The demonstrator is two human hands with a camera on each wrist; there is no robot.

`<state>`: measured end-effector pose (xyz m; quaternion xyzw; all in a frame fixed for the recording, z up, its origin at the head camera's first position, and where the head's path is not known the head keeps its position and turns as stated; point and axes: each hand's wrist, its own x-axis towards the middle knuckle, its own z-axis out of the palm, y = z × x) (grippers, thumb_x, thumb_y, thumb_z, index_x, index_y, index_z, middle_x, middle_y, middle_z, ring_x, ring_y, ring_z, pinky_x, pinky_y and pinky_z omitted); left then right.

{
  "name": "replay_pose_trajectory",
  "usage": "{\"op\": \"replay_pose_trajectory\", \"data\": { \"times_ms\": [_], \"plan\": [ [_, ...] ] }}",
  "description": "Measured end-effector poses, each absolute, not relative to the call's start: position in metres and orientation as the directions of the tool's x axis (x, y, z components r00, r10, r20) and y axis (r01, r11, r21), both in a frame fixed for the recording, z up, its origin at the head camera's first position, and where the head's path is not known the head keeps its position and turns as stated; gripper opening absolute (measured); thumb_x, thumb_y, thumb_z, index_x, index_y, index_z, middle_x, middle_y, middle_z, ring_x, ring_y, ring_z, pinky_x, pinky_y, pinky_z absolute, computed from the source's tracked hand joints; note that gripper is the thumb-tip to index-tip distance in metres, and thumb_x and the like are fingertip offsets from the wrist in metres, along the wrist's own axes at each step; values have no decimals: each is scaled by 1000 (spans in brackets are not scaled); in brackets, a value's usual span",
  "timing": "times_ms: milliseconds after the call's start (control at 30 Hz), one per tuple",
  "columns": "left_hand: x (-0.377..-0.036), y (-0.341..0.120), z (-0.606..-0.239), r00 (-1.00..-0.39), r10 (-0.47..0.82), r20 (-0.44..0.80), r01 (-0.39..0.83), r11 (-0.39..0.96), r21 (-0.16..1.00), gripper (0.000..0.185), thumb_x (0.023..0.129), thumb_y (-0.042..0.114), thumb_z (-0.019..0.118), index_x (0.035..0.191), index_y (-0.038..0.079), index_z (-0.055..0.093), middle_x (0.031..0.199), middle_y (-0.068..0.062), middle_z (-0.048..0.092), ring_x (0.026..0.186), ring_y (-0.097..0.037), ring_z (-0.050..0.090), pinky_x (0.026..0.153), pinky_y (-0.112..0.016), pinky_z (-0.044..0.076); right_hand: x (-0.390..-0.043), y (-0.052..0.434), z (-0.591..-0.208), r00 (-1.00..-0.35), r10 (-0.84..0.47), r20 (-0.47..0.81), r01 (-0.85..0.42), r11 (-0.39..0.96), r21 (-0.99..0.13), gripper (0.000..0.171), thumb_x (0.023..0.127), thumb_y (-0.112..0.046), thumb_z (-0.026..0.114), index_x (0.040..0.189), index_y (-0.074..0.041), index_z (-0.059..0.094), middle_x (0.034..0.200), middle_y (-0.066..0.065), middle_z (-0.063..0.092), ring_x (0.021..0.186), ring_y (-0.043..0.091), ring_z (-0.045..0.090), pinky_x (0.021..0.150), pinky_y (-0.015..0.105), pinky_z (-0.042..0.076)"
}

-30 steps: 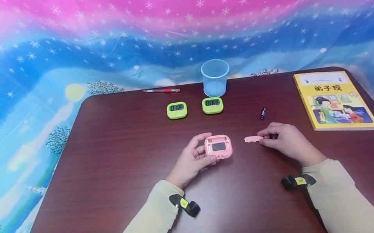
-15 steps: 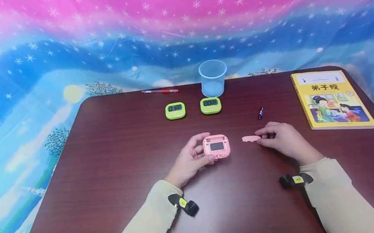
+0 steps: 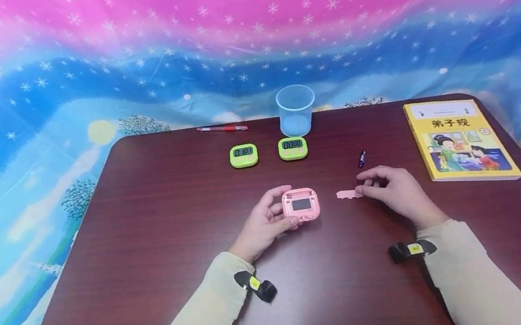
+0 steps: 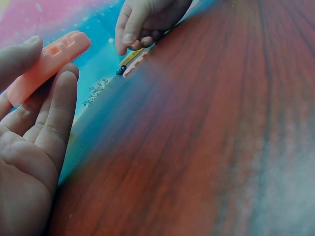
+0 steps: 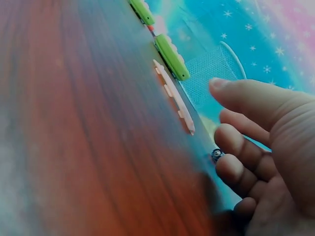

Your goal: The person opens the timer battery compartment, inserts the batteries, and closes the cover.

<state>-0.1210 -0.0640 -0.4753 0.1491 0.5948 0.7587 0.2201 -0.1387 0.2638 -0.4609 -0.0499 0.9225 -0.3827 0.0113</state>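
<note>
My left hand (image 3: 265,222) grips a pink digital timer (image 3: 302,205) between thumb and fingers, its back facing up with the battery bay uncovered. Seen edge-on in the left wrist view, the timer (image 4: 51,66) is raised off the table. The pink battery cover (image 3: 346,194) lies on the table to the right of the timer. My right hand (image 3: 400,191) is just beside the cover, fingers loosely bent; the right wrist view shows a gap between the cover (image 5: 176,101) and the fingertips. A small dark battery (image 3: 362,158) lies just beyond the right hand.
Two green digital timers (image 3: 244,156) stand farther back, with a light-blue mesh cup (image 3: 297,116) behind the right one. A red pen (image 3: 221,129) lies along the table's far edge. At the right is a yellow book (image 3: 460,141).
My right hand has let go of the battery cover, its fingers loosening and shifting slightly away. The left hand keeps holding the pink timer. The view has shifted slightly.
</note>
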Motion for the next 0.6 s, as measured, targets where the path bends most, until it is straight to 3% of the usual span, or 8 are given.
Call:
{"op": "replay_pose_trajectory", "data": {
  "times_ms": [200, 400, 600],
  "plan": [
    [-121, -67, -475, -859, 512, -27, -146, -195, 970, 74, 90, -7, 69, 152, 6, 33, 126, -21, 64, 92, -20, 70, 83, -40, 61, -153, 264, -465, -999, 20, 49, -24, 665, -746, 41, 90, -43, 75, 116, -12, 73, 95, 7, 69, 86, 21, 56, 71, 22, 46],
    [-120, -68, -478, -861, 508, -32, -150, -194, 969, 74, 89, -9, 69, 152, 6, 33, 124, -20, 66, 91, -21, 70, 81, -38, 62, -174, 273, -466, -988, 154, -11, 102, 596, -797, 47, 91, -47, 72, 120, -10, 70, 104, 8, 70, 87, 15, 59, 70, 20, 48],
    [-120, -65, -478, -857, 514, -24, -145, -196, 970, 73, 90, -8, 69, 152, 6, 33, 124, -21, 65, 91, -20, 70, 82, -37, 61, -189, 280, -463, -991, 133, -23, 104, 647, -755, 52, 91, -49, 71, 121, -8, 69, 103, 10, 69, 85, 19, 58, 68, 24, 47]
  ]
}}
